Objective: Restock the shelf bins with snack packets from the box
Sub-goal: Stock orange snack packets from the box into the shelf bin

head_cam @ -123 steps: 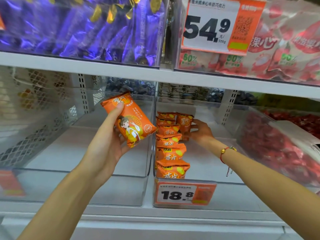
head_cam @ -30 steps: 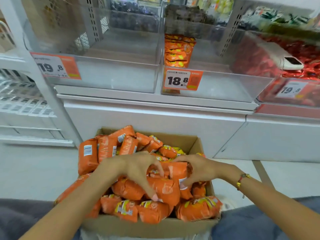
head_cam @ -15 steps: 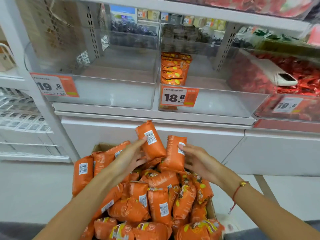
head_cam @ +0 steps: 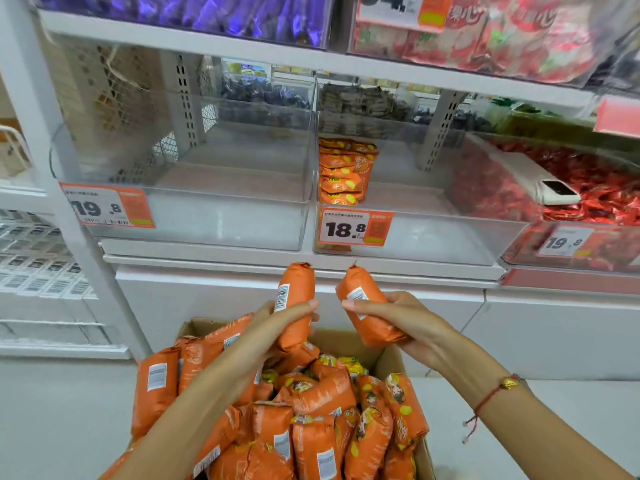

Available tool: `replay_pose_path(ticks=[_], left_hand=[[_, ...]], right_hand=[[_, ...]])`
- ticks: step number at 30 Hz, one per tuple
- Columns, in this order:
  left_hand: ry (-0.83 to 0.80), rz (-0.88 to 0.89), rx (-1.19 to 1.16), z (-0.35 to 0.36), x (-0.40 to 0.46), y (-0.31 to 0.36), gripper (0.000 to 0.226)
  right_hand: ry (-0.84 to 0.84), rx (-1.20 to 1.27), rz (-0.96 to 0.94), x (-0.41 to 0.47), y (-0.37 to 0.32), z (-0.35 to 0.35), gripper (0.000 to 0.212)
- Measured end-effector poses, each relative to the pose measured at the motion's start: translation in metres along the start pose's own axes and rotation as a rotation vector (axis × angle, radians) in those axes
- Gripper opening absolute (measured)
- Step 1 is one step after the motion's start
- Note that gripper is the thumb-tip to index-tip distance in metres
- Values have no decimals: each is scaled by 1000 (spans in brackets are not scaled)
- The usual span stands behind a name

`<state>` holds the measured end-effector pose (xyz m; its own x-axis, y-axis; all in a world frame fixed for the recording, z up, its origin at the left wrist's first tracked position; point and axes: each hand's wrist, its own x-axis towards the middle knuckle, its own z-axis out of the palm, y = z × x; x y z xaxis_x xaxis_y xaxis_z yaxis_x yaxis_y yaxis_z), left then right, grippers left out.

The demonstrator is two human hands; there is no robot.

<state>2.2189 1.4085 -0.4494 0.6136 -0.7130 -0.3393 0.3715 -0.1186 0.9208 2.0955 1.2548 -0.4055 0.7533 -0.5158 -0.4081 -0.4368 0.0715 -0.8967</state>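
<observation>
A cardboard box (head_cam: 393, 356) heaped with several orange snack packets (head_cam: 313, 431) sits low in front of me. My left hand (head_cam: 277, 318) grips one orange packet (head_cam: 294, 292) upright above the box. My right hand (head_cam: 398, 318) grips another orange packet (head_cam: 365, 306), tilted, just to the right. Both packets are below the shelf edge. Above them a clear bin (head_cam: 433, 233) with an 18.8 price tag (head_cam: 355, 228) holds a row of orange packets (head_cam: 341, 171) along its left side. The clear bin (head_cam: 214, 216) to its left, tagged 19.8, holds nothing.
A bin of red-wrapped sweets (head_cam: 588, 188) stands at the right with a white phone-like device (head_cam: 550, 190) lying on top. The upper shelf carries purple packets (head_cam: 194, 12) and red-and-white packets (head_cam: 502, 32). A white shelf upright (head_cam: 65, 216) rises at the left.
Both hands have lifted higher from the box, each with one orange packet, and the packets have drawn apart. The view has tilted up toward the shelf.
</observation>
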Motion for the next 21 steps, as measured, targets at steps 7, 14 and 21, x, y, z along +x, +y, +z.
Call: replay_pose_path(ticks=[7,14,21], left_hand=[[90,419,26,8,-7,93,35],[179,533,160,-4,47,164,35],[154,519,141,-3,84,175,29]], right_hand=[[77,-185,-424,-30,-83,-27,59],[277,-419,-411,23,-145,-82,59],[84,-29,-230,105,-164,-124,39]])
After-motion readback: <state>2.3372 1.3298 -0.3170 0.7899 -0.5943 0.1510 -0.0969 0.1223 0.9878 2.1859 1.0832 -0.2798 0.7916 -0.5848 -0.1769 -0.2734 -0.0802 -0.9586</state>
